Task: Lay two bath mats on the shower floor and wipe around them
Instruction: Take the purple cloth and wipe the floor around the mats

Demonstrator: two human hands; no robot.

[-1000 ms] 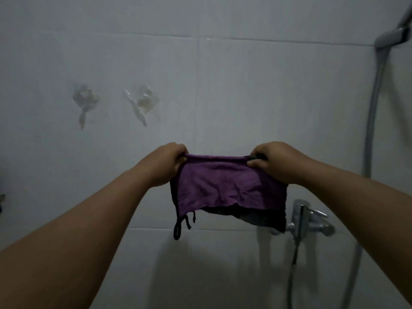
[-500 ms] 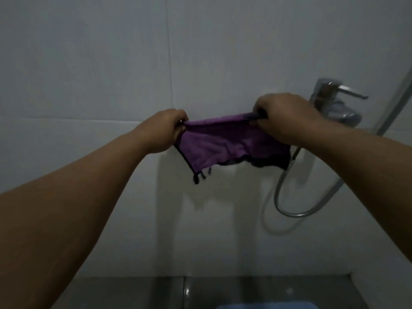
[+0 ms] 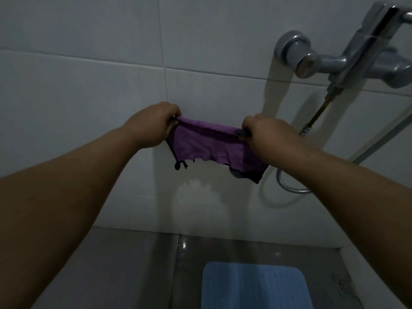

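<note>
A purple cloth (image 3: 211,146) with dark trim and a small black loop at its lower left corner hangs stretched in front of the white tiled wall. My left hand (image 3: 153,123) grips its upper left corner and my right hand (image 3: 265,134) grips its upper right corner, both arms reaching forward. Below, a blue bath mat (image 3: 254,286) lies flat on the grey shower floor (image 3: 133,264); its near end runs out of the frame. No second mat is in view.
A chrome shower mixer (image 3: 347,59) juts from the wall at the upper right, its hose (image 3: 287,186) looping down behind the cloth. A floor drain (image 3: 341,284) sits at the right edge beside the mat. White tiles cover the wall.
The view has tilted down from the wall hooks to the floor, bringing the blue mat into sight. Both hands keep their grip on the purple cloth, now lower against the wall.
</note>
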